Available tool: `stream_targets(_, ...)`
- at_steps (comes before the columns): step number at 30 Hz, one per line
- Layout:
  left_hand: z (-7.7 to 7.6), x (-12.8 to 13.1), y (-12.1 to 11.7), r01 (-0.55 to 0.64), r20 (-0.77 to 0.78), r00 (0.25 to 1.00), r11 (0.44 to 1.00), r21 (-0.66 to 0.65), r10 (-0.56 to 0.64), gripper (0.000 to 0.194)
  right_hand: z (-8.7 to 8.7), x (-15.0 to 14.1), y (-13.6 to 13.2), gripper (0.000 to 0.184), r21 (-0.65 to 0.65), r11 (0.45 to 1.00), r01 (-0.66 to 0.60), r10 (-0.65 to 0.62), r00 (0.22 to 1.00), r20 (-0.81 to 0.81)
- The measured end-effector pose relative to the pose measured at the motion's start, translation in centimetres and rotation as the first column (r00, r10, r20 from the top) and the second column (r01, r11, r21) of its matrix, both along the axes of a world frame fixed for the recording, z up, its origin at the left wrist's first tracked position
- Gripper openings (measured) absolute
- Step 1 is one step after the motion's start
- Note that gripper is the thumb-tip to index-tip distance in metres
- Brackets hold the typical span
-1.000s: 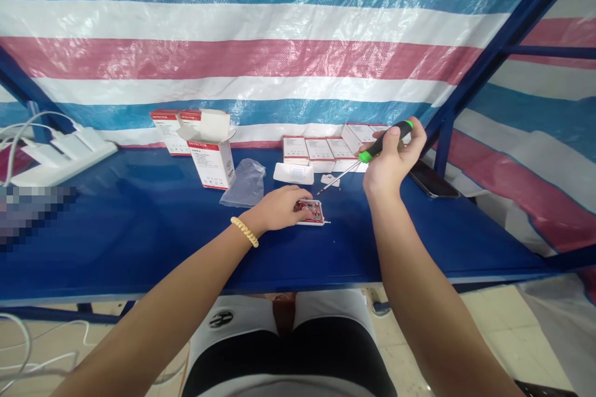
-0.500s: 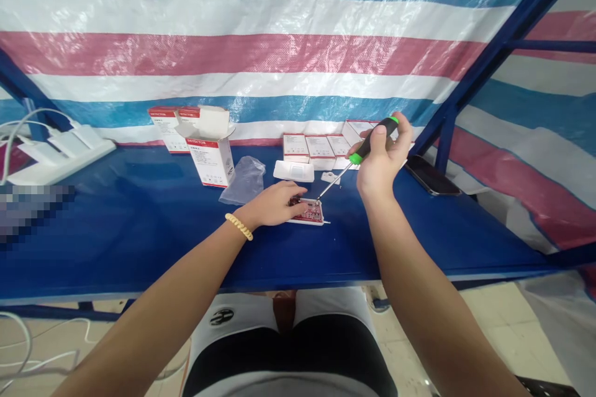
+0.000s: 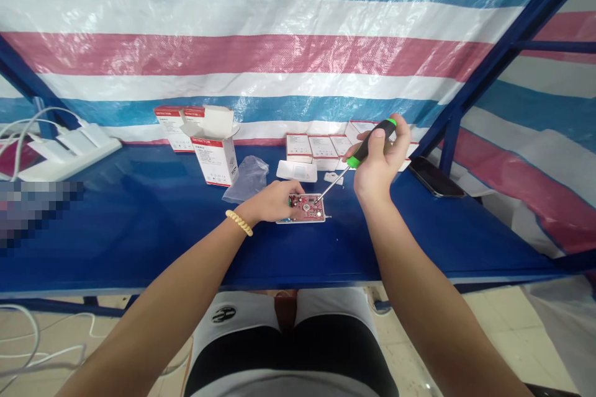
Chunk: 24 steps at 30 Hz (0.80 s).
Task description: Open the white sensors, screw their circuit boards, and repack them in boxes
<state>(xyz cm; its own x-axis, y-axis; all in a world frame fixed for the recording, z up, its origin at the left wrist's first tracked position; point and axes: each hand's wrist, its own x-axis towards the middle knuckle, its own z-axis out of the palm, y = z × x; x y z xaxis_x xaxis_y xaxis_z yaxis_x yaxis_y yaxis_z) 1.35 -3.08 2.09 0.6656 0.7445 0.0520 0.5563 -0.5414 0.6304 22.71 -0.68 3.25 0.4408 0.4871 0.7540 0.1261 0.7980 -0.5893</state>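
Observation:
A small white base with a red circuit board lies on the blue table. My left hand grips its left edge and holds it down. My right hand is closed round the black and green handle of a screwdriver. The screwdriver's metal shaft slants down to the left and its tip touches the board. A white detector cover lies just behind the board, with a small white part to its right.
An open white and red box stands at the back left, with a clear plastic bag beside it. Several flat boxes line the back edge. A black phone lies at the right. White power strips lie far left.
My right hand has come down and to the left, bringing the screwdriver tip from above the table onto the board. My left hand has slid off the board's top to its left edge.

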Motion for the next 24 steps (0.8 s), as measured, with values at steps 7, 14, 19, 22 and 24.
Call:
stream_targets(7,0.2,0.3,-0.1,-0.05,0.039,0.998,0.994,-0.096,0.054,0.032,0.4,-1.0,-0.9,0.039,0.039,0.999,0.021,-0.022,0.999,0.029)
stream_targets(14,-0.2,0.6,0.0,-0.063,0.093,0.993,0.984,-0.165,0.079,0.031,0.4,-1.5,-1.4,0.04,0.014,1.0,-0.005,0.004,0.996,0.09)
stream_targets(19,-0.3,0.5,0.1,-0.067,0.095,0.992,0.987,-0.144,0.081,0.033,0.3,-1.4,-1.4,0.041,0.006,1.0,-0.016,0.015,0.993,0.113)
stream_targets(22,-0.3,0.5,0.2,-0.07,0.076,0.994,0.987,-0.147,0.082,0.034,0.3,-1.6,-1.5,0.043,-0.004,1.0,-0.009,0.01,0.993,0.12)
stream_targets(24,-0.3,0.5,0.2,-0.066,0.064,0.995,0.988,-0.138,0.075,0.035,0.4,-1.7,-1.6,0.044,-0.02,1.0,-0.003,0.005,0.993,0.12)
